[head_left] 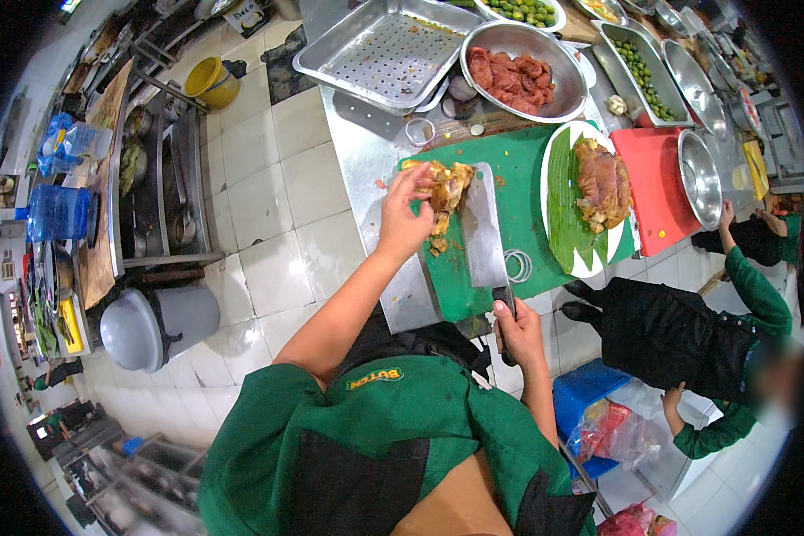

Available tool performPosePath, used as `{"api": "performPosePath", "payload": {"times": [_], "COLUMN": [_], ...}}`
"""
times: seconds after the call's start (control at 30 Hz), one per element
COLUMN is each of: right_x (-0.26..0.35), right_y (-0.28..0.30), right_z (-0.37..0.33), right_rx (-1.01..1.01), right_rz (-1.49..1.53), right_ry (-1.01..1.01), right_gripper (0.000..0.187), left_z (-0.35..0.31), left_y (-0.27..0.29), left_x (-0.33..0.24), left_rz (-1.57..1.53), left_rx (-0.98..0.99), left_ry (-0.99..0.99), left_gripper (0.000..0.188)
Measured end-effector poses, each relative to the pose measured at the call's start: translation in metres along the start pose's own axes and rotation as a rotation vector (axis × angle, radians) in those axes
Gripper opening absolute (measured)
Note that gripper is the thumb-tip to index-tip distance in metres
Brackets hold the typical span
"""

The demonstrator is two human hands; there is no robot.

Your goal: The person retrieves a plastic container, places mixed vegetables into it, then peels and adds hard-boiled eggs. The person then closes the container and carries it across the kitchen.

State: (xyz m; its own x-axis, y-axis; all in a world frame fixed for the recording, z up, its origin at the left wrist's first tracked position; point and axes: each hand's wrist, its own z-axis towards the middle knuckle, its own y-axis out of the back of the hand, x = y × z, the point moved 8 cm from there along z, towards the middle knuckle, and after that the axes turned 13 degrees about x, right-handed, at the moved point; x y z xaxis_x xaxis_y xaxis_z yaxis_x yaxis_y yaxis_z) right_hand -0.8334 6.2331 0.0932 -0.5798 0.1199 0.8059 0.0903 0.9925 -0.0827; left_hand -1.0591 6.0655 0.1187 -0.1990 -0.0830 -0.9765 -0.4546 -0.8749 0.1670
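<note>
On steel counter, green cutting board, white-tiled floor.

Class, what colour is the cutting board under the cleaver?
Green. The cutting board under the cleaver shows best in the head view.

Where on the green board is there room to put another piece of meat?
Bare green cutting board lies between the cleaver and the leaf-lined plate, above the onion rings. The left part is crowded: the left hand holds the cooked meat there, and the right hand grips the cleaver's handle.
</note>
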Motion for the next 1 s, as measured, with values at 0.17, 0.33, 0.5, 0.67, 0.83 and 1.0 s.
{"api": "performPosePath", "payload": {"times": [0.17,0.33,0.5,0.67,0.83,1.0], "right_x": [-0.005,-0.015,-0.029,-0.035,-0.035,-0.033], "right_y": [0.002,0.000,-0.008,-0.013,-0.011,-0.009], "right_z": [0.008,0.012,0.013,0.012,0.011,0.009], "right_rx": [0.034,0.154,0.210,0.217,0.195,0.184], "right_rz": [0.023,0.106,0.201,0.234,0.196,0.200], "right_ry": [-0.015,-0.028,-0.017,0.006,-0.004,-0.014], "right_gripper": [0.028,0.027,0.027,0.027,0.027,0.027], "left_z": [-0.009,-0.006,-0.012,-0.007,0.005,0.015], "left_y": [0.009,0.002,0.011,0.021,0.013,0.003], "left_x": [0.008,0.008,0.008,0.020,0.013,-0.006], "left_rz": [0.253,0.249,0.473,0.260,0.330,0.535], "left_rx": [0.014,0.119,0.275,0.318,0.312,0.449], "left_ry": [0.090,0.040,-0.011,0.089,0.053,-0.167], "left_gripper": [0.062,0.074,0.099,0.110,0.104,0.094]}}
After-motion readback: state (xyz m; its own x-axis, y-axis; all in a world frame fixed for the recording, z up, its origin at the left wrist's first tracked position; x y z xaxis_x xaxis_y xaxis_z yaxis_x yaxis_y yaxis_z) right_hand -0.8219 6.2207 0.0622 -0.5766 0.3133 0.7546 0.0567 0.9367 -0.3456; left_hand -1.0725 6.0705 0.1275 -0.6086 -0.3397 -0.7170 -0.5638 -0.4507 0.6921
